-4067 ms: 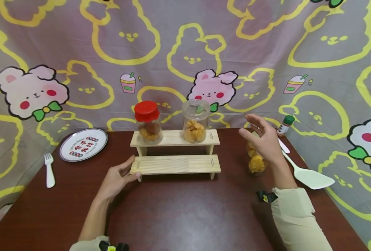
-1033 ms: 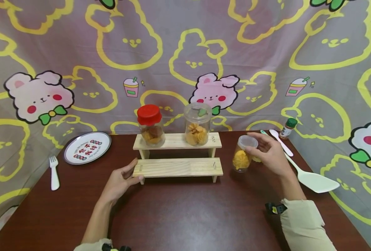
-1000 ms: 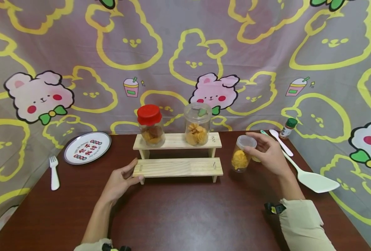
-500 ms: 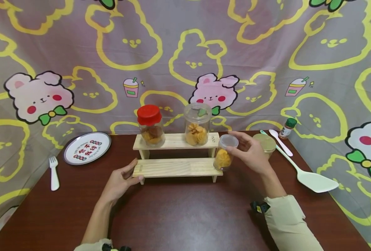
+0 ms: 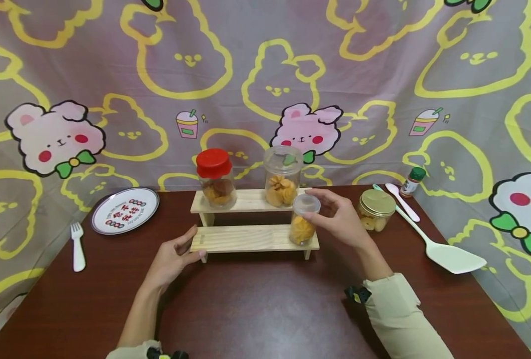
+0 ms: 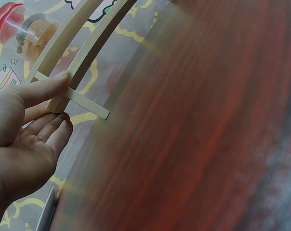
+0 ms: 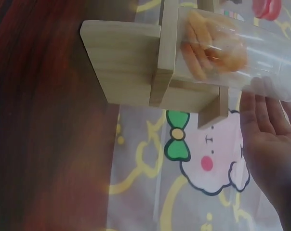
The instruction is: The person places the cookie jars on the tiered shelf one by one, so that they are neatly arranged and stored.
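A two-tier wooden shelf (image 5: 247, 238) stands mid-table. My left hand (image 5: 171, 262) grips the left end of its lower board, and the left wrist view has the thumb (image 6: 44, 90) on one side of the board. At the lower board's right end, my right hand (image 5: 339, 219) holds a small clear jar (image 5: 303, 227) of yellow cookies near its translucent lid. The jar's base meets the board in the right wrist view, where cookies (image 7: 213, 45) show through the wall. On the upper board are a red-lidded jar (image 5: 216, 187) and a clear-lidded jar (image 5: 281, 189), both with cookies.
A gold-lidded cookie jar (image 5: 375, 212) stands right of the shelf, near a white spatula (image 5: 454, 258), a white spoon (image 5: 402, 202) and a green-capped bottle (image 5: 412, 183). Left lie a plate (image 5: 125, 227) and a white fork (image 5: 78, 249). A patterned cloth (image 5: 247, 75) hangs behind.
My right hand took hold of the small jar and carried it left from the table to the lower board's right end. The gold-lidded jar came into sight. My left hand stayed put.
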Demonstrator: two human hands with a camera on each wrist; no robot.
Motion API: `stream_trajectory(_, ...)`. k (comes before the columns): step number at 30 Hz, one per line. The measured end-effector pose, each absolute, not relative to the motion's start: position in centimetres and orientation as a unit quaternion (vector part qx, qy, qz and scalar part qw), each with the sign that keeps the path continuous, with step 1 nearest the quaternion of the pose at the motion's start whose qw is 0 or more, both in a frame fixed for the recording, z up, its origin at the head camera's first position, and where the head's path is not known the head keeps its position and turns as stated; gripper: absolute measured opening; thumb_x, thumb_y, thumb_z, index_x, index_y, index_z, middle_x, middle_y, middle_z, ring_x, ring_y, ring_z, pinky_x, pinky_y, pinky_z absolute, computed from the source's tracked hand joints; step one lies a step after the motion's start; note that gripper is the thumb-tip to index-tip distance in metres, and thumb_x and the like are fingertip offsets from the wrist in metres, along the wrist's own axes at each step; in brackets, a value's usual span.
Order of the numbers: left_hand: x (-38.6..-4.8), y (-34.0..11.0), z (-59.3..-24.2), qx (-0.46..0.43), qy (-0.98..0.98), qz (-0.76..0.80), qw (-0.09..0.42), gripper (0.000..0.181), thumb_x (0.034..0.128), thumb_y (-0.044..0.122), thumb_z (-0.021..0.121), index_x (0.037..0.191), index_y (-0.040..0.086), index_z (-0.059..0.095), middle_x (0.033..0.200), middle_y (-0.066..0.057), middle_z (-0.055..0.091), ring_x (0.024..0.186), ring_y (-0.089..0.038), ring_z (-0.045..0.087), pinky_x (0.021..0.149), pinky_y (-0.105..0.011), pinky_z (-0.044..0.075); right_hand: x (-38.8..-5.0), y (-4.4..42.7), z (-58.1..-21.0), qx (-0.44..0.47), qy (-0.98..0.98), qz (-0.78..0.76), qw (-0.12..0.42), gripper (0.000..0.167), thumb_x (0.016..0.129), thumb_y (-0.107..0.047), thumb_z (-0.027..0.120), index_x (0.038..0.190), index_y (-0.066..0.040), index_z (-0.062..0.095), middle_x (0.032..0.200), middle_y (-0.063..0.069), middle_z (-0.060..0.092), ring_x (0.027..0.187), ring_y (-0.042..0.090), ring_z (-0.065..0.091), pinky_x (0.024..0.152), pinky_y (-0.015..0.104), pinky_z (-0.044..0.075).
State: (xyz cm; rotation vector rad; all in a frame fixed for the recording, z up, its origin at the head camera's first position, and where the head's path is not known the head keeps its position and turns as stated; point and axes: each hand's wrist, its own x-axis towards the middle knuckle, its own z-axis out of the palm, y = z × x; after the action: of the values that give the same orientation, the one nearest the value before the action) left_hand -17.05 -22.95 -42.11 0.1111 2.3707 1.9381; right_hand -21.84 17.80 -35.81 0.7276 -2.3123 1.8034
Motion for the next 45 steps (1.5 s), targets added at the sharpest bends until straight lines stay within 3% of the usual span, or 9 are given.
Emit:
stream_trajectory(8,-17.2,-23.0,-42.2,0.037,0.776,0.629,0.037,0.077,0.0895,0.005,0.078,0.153,-0.005,0.036,0.161,-0.016,0.03,0.146,-0.028,0.029,0.1,-0.013,0.039,-21.9,16.4,-35.5,0.254,-0.767,0.586,0.053,0.05,0.087,-0.006,0.08,0.134,-0.002,0.063,0.127,0.012,0.065,0.104,0.022,0.065,0.085,0.028,0.057)
stream_trajectory(15,-17.2,-23.0,-42.3,0.037,0.779,0.626,0.034,0.076,0.0895,0.005,0.078,0.152,-0.006,0.036,0.161,-0.016,0.03,0.146,-0.027,0.029,0.099,-0.012,0.039,-21.8,15.3,-35.6,0.255,-0.78,0.57,0.036,0.05,0.088,-0.01,0.08,0.135,-0.003,0.062,0.123,0.013,0.066,0.097,0.023,0.066,0.082,0.037,0.058)
stream_trajectory(24,-17.1,-23.1,-42.6,0.038,0.783,0.62,0.033,0.079,0.0878,0.008,0.08,0.152,-0.006,0.037,0.161,-0.017,0.031,0.145,-0.028,0.031,0.096,-0.01,0.04,-21.8,13.8,-35.5,0.276,-0.783,0.556,0.022,0.051,0.09,-0.013,0.079,0.137,-0.004,0.061,0.123,0.011,0.066,0.085,0.023,0.066,0.072,0.028,0.056)
stream_trajectory(34,-17.2,-23.0,-42.6,0.044,0.785,0.617,0.031,0.079,0.0884,0.008,0.08,0.152,-0.007,0.036,0.16,-0.018,0.03,0.145,-0.03,0.031,0.097,-0.011,0.04,-21.4,11.6,-35.7,0.293,-0.76,0.58,0.002,0.054,0.091,-0.009,0.077,0.14,0.0,0.056,0.121,0.016,0.067,0.103,0.025,0.07,0.084,0.034,0.059)
stream_trajectory(45,-17.1,-23.0,-42.5,0.039,0.796,0.603,0.031,0.079,0.0885,0.011,0.08,0.153,-0.004,0.037,0.161,-0.016,0.031,0.145,-0.028,0.032,0.097,-0.011,0.04,-21.3,9.1,-35.6,0.308,-0.77,0.559,0.025,0.056,0.09,-0.01,0.079,0.14,0.003,0.056,0.135,0.014,0.061,0.112,0.025,0.067,0.094,0.033,0.055)
